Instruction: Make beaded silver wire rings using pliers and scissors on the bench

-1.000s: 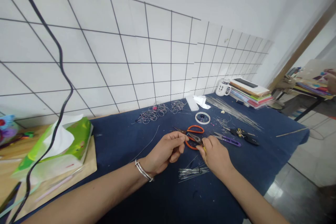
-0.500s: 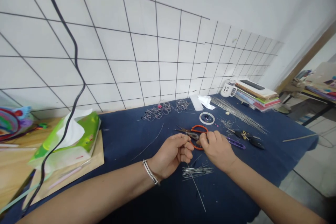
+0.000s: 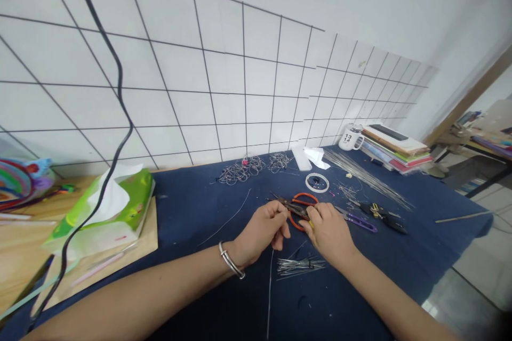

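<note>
Pinches a thin wire [image 3: 270, 290] between thumb and fingers of the left hand [image 3: 266, 229], closed at the tips, just right of centre and below mid-height of the frame. Wraps the right hand [image 3: 330, 232], a little further right, around yellow-handled pliers [image 3: 311, 223], fingers curled in. Cannot tell the gap of the plier jaws, nor any bite on the wire; too small and too dark against the tools behind.

Risks a slip at the pinch: smooth metal, narrow contact, a long free end running to the bottom edge. Under a sharp tug, could whip that end sideways and snag the tied bundle of wires [image 3: 300, 265], lower frame, right of centre. Might nip a left fingertip with the pliers, given hands so close together. Could also knock the orange-handled scissors [image 3: 306, 194], just behind both hands, pointed blades toward the left.

Dull silver wire, springy by the look, nearly straight here; tangled into loose loops [image 3: 242, 170] around mid-frame, near the white grid-lined wall [image 3: 224, 117]. Matt navy cloth [image 3: 188, 208] underneath, faintly specked. Rigid, shiny silver bangle [image 3: 231, 261] at the left wrist. White, round dish [image 3: 307, 184] right of centre, with small dark pieces [image 3: 317, 181] inside.
</note>
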Tool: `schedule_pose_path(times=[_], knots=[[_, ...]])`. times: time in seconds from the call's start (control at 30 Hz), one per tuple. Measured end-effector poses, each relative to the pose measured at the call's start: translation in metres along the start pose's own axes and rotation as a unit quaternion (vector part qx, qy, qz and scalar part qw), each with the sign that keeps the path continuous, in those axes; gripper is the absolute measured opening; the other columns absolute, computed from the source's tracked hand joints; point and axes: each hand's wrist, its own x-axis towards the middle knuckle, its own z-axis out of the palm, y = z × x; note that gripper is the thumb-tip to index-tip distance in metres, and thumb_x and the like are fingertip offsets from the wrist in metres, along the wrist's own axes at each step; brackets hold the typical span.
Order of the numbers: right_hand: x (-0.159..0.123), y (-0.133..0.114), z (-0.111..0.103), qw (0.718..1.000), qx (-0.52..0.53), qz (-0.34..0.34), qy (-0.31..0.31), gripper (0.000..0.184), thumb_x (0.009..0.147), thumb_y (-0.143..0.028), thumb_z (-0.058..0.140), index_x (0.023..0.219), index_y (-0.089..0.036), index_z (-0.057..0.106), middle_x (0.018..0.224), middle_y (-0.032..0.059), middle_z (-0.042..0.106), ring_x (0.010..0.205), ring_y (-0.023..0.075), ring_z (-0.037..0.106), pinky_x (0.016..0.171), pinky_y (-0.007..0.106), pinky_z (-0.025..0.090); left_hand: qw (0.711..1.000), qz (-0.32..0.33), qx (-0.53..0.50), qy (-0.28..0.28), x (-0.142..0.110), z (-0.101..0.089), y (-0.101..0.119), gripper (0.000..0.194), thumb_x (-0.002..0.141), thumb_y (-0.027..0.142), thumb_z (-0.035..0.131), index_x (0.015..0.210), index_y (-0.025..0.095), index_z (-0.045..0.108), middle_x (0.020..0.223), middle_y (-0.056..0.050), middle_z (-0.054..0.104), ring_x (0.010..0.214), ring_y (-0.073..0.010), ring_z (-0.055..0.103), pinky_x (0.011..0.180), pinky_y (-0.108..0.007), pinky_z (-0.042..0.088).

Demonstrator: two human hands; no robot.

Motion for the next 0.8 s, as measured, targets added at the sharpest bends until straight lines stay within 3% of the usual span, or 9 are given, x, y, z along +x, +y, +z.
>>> schedule_pose_path(times=[0.4, 0.8], knots=[[-0.006, 0.005, 0.011, 0.998, -0.057, -0.02, 0.004, 0.03, 0.088, -0.04, 0.035, 0.089, -0.017, 0.055, 0.075, 0.0077, 0.05, 0.073, 0.0187, 0.044, 0.058, 0.028, 0.029, 0.992, -0.015, 0.118, 0.041, 0.007, -0.005, -0.004, 0.018, 0.076, 0.033, 0.048, 0.07, 0.016, 0.049, 0.044, 0.005, 0.051, 0.025, -0.0026, 0.029, 0.027, -0.014, 0.017], [-0.008, 0.011, 0.019, 0.991, -0.117, -0.06, 0.013, 0.022, 0.088, -0.032, 0.038, 0.093, -0.017, 0.052, 0.072, 0.0062, 0.048, 0.071, 0.0178, 0.042, 0.057, 0.028, 0.025, 0.996, -0.08, 0.03, -0.02, 0.01, -0.013, 0.001, 0.016, 0.073, 0.027, 0.046, 0.077, 0.014, 0.053, 0.042, 0.007, 0.044, 0.025, -0.0027, 0.026, 0.027, -0.015, 0.015]])
